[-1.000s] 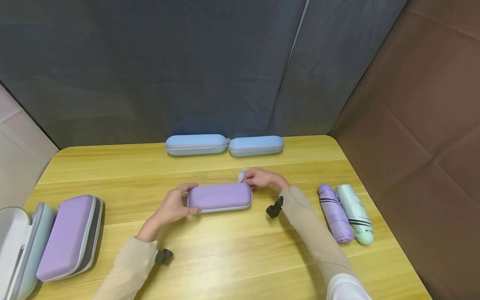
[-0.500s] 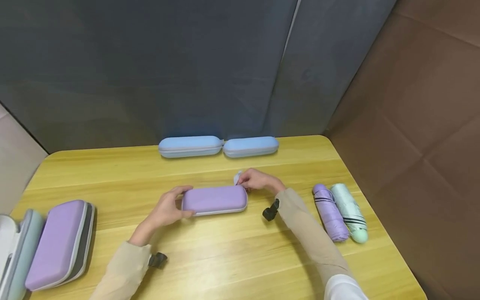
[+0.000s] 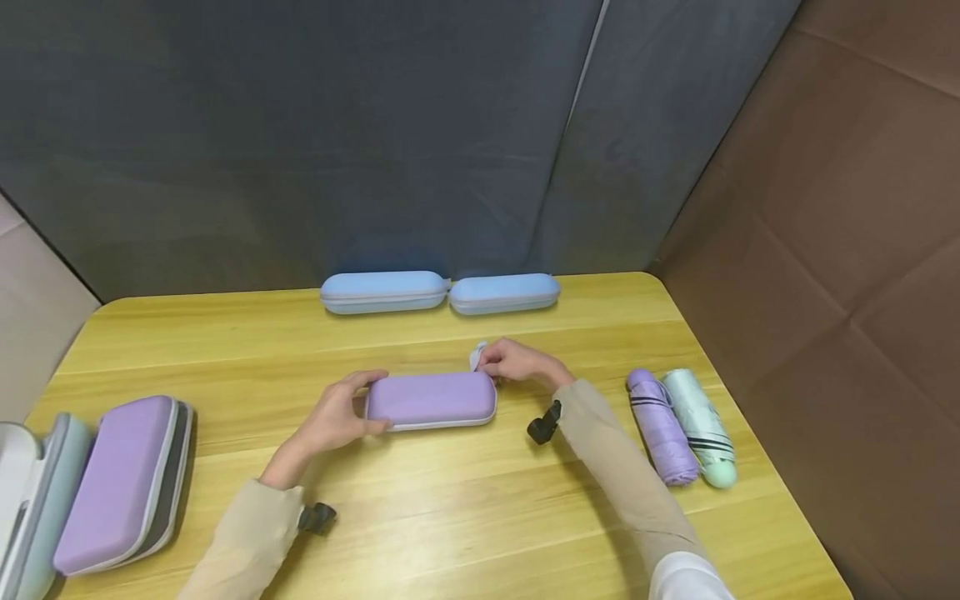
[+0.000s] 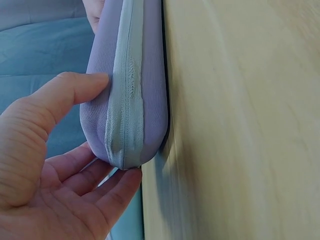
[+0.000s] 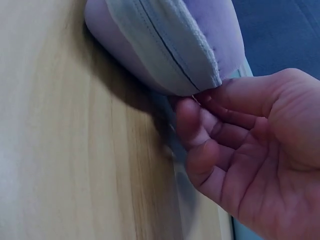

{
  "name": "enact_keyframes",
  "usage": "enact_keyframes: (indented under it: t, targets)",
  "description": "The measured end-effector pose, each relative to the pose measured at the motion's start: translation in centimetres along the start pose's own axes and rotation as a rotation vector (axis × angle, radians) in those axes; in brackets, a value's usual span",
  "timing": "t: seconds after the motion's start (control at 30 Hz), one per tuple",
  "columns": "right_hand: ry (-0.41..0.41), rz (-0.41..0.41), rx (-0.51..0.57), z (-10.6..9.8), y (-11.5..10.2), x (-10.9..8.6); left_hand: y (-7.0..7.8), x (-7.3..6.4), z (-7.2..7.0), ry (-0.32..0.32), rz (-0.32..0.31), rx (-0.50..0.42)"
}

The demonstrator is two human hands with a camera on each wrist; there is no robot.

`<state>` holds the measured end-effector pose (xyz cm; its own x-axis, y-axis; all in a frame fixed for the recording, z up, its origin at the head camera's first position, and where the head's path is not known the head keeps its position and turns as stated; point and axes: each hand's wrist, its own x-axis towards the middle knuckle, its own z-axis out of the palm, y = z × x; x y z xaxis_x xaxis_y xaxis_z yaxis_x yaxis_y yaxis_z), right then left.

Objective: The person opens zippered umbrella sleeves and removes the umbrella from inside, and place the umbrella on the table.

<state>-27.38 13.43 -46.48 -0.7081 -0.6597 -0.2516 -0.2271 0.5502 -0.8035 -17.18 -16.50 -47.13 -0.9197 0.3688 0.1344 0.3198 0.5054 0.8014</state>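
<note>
Evidently both hands are busy with the same item: the left hand (image 3: pixel 339 414) holds the purple case (image 3: pixel 431 398) by its left end, thumb against the near side, fingers curved round the end, while the right hand (image 3: pixel 517 362) has its thumb and curled fingers pinching at the far right corner. What exactly sits in that pinch is hidden; a zip pull seems likely. A pale tab (image 3: pixel 476 358) sticks up just beyond those fingertips. The case lies flat, lid upward, mid-table (image 3: pixel 450 500) between the hands. Its pale seam (image 4: pixel 126 110) looks closed at the left end and along the near side, so if the work is opening it, hardly anything is done; if closing, little appears to be left. The pictures don't settle which, and the far side is not plain enough to help. Behind it, along the back edge, are two blue cases (image 3: pixel 384 292) (image 3: pixel 504 293), end to end, both looking closed. To the right, a purple umbrella (image 3: pixel 662 429) and a mint umbrella (image 3: pixel 701 427) lie rolled side by side. At left are a larger purple case (image 3: pixel 116 483) and a cut-off pale green case (image 3: pixel 56 492).
</note>
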Motion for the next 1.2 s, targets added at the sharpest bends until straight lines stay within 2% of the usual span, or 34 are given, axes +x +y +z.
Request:
enact_keyframes:
  t: [0.33, 0.43, 0.6, 0.7, 0.9, 1.1, 1.2]
  targets:
    - [0.014, 0.013, 0.042, 0.1, 0.0, -0.4, 0.1, 0.1, 0.2, 0.000, 0.008, 0.046]
    - [0.044, 0.002, -0.009, 0.1, -0.1, -0.6, 0.1, 0.2, 0.2, 0.003, 0.013, 0.052]
    - [0.135, -0.070, -0.215, 0.5, -0.2, -0.9, 0.1, 0.0, 0.4, 0.025, 0.028, 0.068]
    - [0.203, -0.083, -0.287, 0.9, 0.0, -1.4, 0.2, -0.2, 0.5, 0.039, 0.040, 0.074]
    - [0.315, -0.069, -0.346, 1.6, 0.2, -3.0, 0.5, -0.5, 0.9, 0.071, 0.038, 0.071]
    - [0.426, -0.032, -0.386, 2.7, -0.2, -4.2, 0.9, -0.6, 1.7, 0.151, 0.030, 0.127]
    - [0.449, -0.023, -0.376, 3.4, -0.4, -4.7, 1.3, -1.1, 2.0, 0.176, -0.003, 0.158]
